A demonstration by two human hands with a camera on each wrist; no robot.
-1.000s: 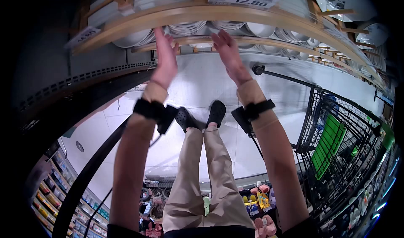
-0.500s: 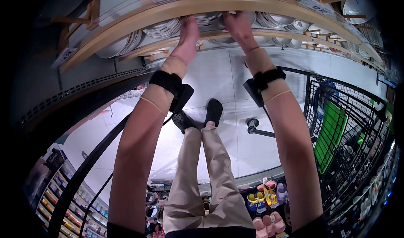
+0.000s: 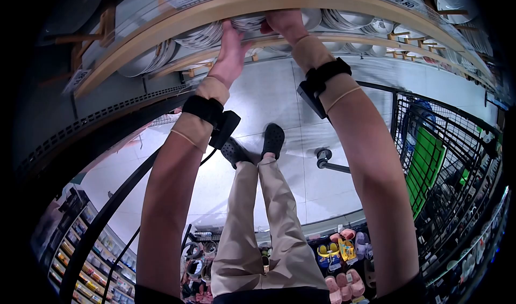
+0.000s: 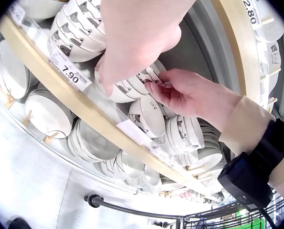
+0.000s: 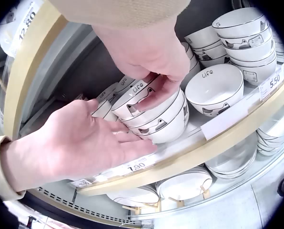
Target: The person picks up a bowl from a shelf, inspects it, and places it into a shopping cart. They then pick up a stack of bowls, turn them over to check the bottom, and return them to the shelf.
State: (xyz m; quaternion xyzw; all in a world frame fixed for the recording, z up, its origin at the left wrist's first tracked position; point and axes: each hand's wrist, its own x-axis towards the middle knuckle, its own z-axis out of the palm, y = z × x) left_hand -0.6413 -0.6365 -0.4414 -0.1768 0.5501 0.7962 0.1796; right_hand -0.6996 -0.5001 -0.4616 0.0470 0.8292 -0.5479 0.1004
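Observation:
On the shelf, a leaning stack of white bowls with black rims and cat drawings stands between the two hands in the right wrist view. My left hand lies along the stack's near side, fingers extended and touching the lower bowls. From above, my right hand grips the top bowl's rim with bent fingers. The left wrist view shows my left hand over the stack, partly hiding it, and my right hand at its far side. In the head view both hands, left and right, reach under the upper shelf board.
A single bowl and more stacks stand beside the gripped stack. The wooden shelf edge runs in front, above plates on a lower shelf. A black cart with a green panel is at right.
Both hands have moved forward and in among the bowls on the shelf. Since half a second ago, the right hand has shifted left, nearer the left hand.

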